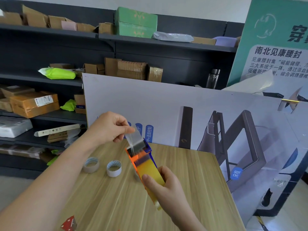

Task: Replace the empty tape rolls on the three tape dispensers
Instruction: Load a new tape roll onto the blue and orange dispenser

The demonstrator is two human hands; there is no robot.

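My right hand (164,185) grips an orange and blue tape dispenser (139,155) loaded with a yellowish tape roll (150,172), held above the wooden table (116,202). My left hand (110,126) pinches the clear tape end (133,137) and holds it up over the dispenser's front blade. Two empty cardboard tape cores stand on the table to the left: one (91,164) nearer the edge, the other (114,168) beside it. A red dispenser corner (69,223) shows at the bottom edge.
A large printed board (166,105) leans behind the table. Dark shelves (41,80) with cardboard boxes and bags fill the left and back. A green poster (273,47) stands at the right. The table's right edge drops to the floor.
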